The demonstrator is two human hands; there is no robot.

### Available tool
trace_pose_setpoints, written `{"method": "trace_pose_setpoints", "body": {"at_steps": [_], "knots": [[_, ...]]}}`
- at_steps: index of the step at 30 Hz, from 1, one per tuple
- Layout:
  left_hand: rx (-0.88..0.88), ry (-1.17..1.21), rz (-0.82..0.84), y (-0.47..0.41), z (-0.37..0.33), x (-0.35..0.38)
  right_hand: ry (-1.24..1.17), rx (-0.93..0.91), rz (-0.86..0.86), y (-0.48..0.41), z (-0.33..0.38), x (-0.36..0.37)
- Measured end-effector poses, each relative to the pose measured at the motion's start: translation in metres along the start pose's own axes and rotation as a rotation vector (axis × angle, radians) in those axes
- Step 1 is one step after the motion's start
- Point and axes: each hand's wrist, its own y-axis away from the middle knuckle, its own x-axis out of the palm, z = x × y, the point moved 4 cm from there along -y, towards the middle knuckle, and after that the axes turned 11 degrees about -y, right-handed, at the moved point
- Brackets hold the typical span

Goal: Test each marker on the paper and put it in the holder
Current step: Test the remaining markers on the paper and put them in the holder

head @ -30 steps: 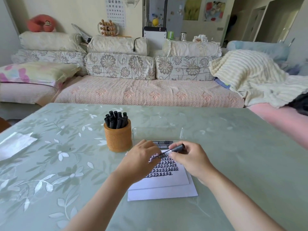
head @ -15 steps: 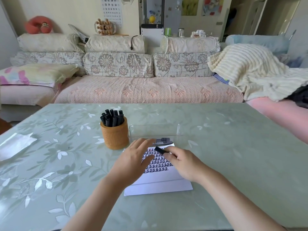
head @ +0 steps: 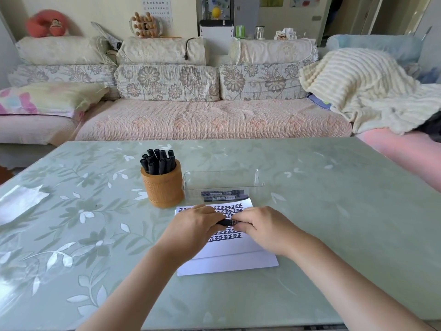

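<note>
1. Your left hand (head: 193, 226): it is over the paper, with its fingers curled round the left end of a black marker (head: 228, 222).
2. Your right hand (head: 265, 229): its fingers are curled round the marker's other end. Both ends are hidden under your fingers, so you cannot tell whether the cap is on.
3. The marker: it lies roughly level between your two hands, across the rows of black marks. You cannot tell whether it touches the sheet.
4. Paper (head: 229, 258): white sheets are stacked, and the top one is filled with rows of black characters on its far half. They lie flat on the table (head: 334, 211), which is pale green with a leaf pattern.
5. Holder (head: 163, 189): a round, tan pot stands upright just beyond the paper's far left corner. It carries a bundle of black markers (head: 158, 161), standing on end.
6. Clear tray (head: 256, 179): it sits just right of the holder and just beyond the paper. Two dark labelled pens (head: 223, 195) lie lengthwise along its near side.
7. Crinkled clear sheet (head: 20, 204): it lies at the table's left edge, well apart from your hands.
8. Sofa (head: 210, 120): it stands beyond the table, with a cream ribbed blanket (head: 362, 89) heaped at its right end.
</note>
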Motion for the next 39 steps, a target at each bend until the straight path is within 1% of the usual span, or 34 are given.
{"method": "trace_pose_setpoints", "body": {"at_steps": [3,5,7,10,11,13,16,18,19,22,24,26,27,30,33,37,39], "knots": [[-0.111,0.107,0.084,0.001,0.007,0.0,0.206,-0.175,-0.101,-0.002,0.003,0.0],[-0.132,0.21,0.098,0.002,0.011,-0.002,0.248,-0.241,-0.157,-0.002,0.008,0.001],[-0.054,0.188,0.04,0.002,0.013,-0.007,0.158,-0.186,-0.133,-0.005,0.01,0.003],[0.034,0.132,-0.004,0.004,0.016,-0.009,-0.209,0.046,0.005,-0.008,0.003,0.007],[0.041,0.128,0.003,0.004,0.016,-0.008,-0.248,0.064,0.02,-0.009,0.003,0.007],[0.03,0.14,0.037,0.005,0.015,-0.007,-0.156,-0.009,0.023,-0.009,0.003,0.006],[-0.028,0.183,0.056,0.007,0.017,-0.006,0.113,-0.203,-0.101,-0.009,0.007,0.006],[-0.067,0.245,0.052,0.009,0.019,-0.008,0.164,-0.248,-0.148,-0.009,0.011,0.005],[-0.056,0.248,0.039,0.01,0.019,-0.01,0.135,-0.231,-0.135,-0.009,0.013,0.006],[0.027,0.16,0.012,0.012,0.022,-0.013,-0.109,-0.084,-0.03,-0.011,0.01,0.011],[0.02,0.157,0.019,0.014,0.024,-0.012,-0.146,-0.051,-0.012,-0.012,0.011,0.011],[-0.015,0.178,0.038,0.017,0.026,-0.011,-0.043,-0.1,-0.039,-0.011,0.012,0.01],[-0.05,0.189,0.048,0.019,0.032,-0.011,0.006,-0.123,-0.083,-0.01,0.01,0.008],[-0.179,0.207,0.055,0.028,0.055,-0.012,-0.024,-0.106,-0.205,-0.008,-0.001,-0.004],[-0.278,0.146,0.011,0.036,0.078,-0.012,-0.044,-0.028,-0.196,-0.006,-0.013,-0.006],[-0.504,0.074,0.094,0.053,0.104,0.001,-0.095,0.043,-0.176,-0.007,-0.024,0.003],[-0.582,0.038,0.12,0.061,0.112,0.006,-0.124,0.06,-0.179,-0.009,-0.027,0.007]]}}
